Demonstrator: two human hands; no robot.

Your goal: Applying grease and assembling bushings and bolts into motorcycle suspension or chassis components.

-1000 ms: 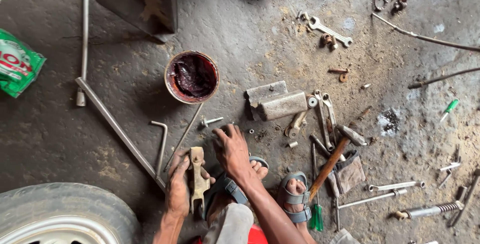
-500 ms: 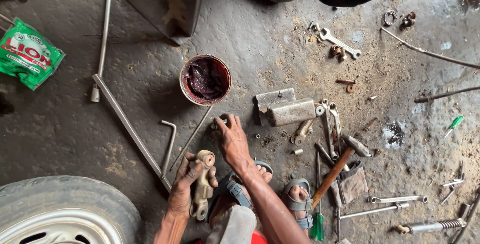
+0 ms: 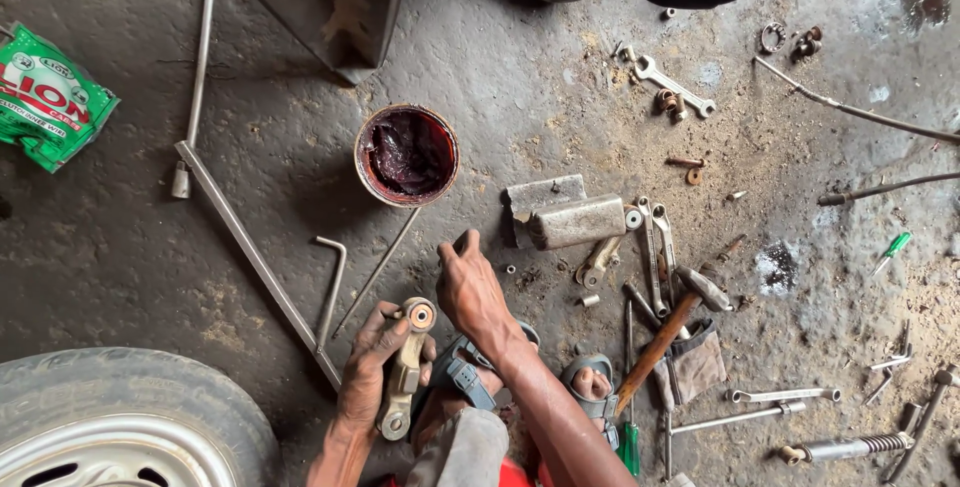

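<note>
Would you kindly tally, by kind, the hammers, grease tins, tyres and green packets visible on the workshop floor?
Hammer: 1
Grease tin: 1
Tyre: 1
Green packet: 1
Total: 4
Left hand holds a metal link; right hand reaches to the floor.

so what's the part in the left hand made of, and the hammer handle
The link-shaped part held in the left hand looks like cast metal, dull grey and greasy, with an orange-brown ring in its top eye, maybe a bushing. The hammer handle looks wooden: reddish-brown, matte, under a dark steel-looking head.
</note>
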